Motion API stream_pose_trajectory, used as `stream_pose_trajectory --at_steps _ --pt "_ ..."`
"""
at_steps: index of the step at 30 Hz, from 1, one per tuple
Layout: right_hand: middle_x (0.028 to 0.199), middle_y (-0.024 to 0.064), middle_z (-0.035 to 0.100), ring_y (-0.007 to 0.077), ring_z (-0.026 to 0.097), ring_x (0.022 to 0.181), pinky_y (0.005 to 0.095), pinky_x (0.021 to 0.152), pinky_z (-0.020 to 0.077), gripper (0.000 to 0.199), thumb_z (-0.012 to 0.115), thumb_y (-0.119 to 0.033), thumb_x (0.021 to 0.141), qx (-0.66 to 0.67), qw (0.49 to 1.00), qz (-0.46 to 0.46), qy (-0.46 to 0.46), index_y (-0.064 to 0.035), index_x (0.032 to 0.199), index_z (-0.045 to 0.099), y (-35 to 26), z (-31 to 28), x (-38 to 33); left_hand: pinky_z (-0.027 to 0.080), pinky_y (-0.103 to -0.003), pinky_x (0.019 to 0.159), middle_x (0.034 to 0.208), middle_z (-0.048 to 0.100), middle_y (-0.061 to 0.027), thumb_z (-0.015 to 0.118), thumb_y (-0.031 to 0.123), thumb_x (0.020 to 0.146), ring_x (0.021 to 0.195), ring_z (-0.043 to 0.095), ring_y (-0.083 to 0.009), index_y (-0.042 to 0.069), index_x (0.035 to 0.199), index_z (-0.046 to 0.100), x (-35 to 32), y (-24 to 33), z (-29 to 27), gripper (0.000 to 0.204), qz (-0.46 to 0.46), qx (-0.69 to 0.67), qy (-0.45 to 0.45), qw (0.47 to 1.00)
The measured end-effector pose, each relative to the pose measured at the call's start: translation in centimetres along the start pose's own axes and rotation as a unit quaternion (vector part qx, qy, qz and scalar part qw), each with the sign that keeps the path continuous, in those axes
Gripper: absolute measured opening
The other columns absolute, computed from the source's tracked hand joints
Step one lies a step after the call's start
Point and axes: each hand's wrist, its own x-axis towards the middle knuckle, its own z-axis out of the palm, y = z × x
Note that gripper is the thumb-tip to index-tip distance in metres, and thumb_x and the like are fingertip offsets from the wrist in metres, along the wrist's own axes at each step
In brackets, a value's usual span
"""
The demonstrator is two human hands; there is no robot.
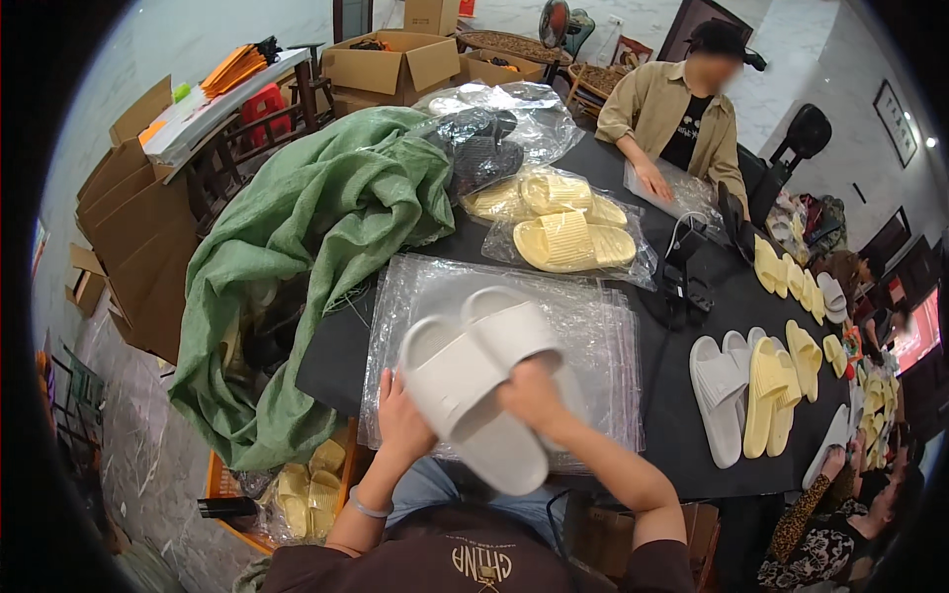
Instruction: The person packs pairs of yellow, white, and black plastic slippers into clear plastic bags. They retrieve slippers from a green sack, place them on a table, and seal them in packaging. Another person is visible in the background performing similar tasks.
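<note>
A pair of pale grey slide slippers (460, 381) is held over a stack of clear plastic bags (613, 366) on the black table in front of me. The two slippers overlap, with the nearer one's sole end tilted toward me. My right hand (532, 397) grips them from the right, its fingers partly hidden at the strap of one slipper. Beside the left edge of the nearer slipper is my left hand (403, 415), fingers stretched out over the bags; its thumb side is partly covered by the slipper.
Bagged yellow slippers (573, 242) lie behind the stack. A green woven sack (297, 227) drapes over the table's left side. Grey slippers (717, 395) and yellow slippers (766, 400) stand at the right. Across the table, a person (682, 119) handles a plastic bag. An orange crate (232, 494) sits below left.
</note>
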Motion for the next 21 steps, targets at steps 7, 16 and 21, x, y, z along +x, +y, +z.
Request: stream_pose_trajectory --at_steps 7,16,21 --pt "0.092 0.0318 0.062 0.0452 0.061 0.086 0.0483 0.081 0.0501 0.025 0.059 -0.011 0.069 -0.071 0.992 -0.097 0.042 0.0105 0.08 0.065 3.6 2.7 0.6 0.026 -0.049 0.11 0.134 0.054 -0.0143 0.06 0.035 0.085 0.13 0.044 -0.0344 0.011 0.125 0.061 -0.3 0.0 0.2 0.046 -0.029 0.011 0.043 0.999" --pt "0.108 0.0357 0.055 0.0475 0.053 0.102 0.0507 0.092 0.0424 0.036 0.061 -0.016 0.074 -0.129 0.957 0.02 0.258 0.0139 0.094 0.061 12.8 -4.0 3.8 0.027 -0.051 0.109 0.144 0.045 -0.0141 0.058 0.035 0.088 0.133 0.039 -0.0348 0.011 0.134 0.052 0.1 0.8 -0.5 0.053 -0.051 -0.025 0.043 0.997" --pt "0.108 0.0346 0.057 0.0498 0.054 0.102 0.0473 0.09 0.0438 0.033 0.057 -0.007 0.074 -0.071 0.962 0.048 0.259 0.0108 0.102 0.06 12.2 -6.3 3.2 0.026 -0.052 0.109 0.144 0.045 -0.0142 0.058 0.034 0.088 0.134 0.038 -0.035 0.01 0.134 0.053 0.1 0.8 -0.3 0.052 -0.045 -0.026 0.047 0.998"
